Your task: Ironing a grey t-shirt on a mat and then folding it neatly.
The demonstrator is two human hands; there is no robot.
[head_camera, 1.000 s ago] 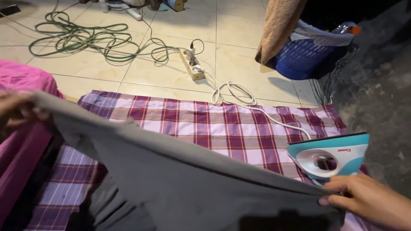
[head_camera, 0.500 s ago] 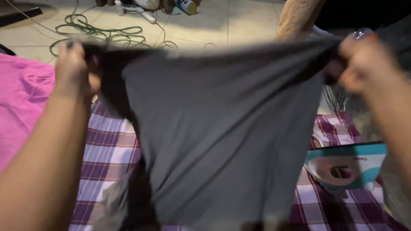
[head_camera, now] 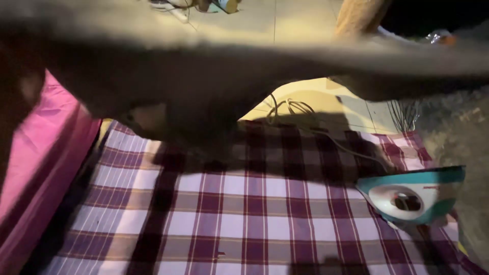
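Stretching across the top of the head view, the grey garment (head_camera: 214, 76) is a blurred dark band held up high, well above the plaid cloth (head_camera: 244, 214) that lies flat on the floor. Its lower folds hang down toward the far edge of the plaid cloth and cast a broad shadow over that edge.

Your hands are not clearly visible here. A pale blurred patch at the far left, above the plaid cloth's left corner, may be your left hand, but you cannot tell whether it is clamped on the fabric. Your right hand is out of sight behind the garment or past the frame, so its grip cannot be told either.

The teal and white iron (head_camera: 412, 196) stands on the right edge of the plaid cloth, its white cord (head_camera: 290, 109) running off the far edge onto the tiled floor (head_camera: 300, 20). A pink cloth (head_camera: 35, 153) lies just beside the plaid cloth on its left.
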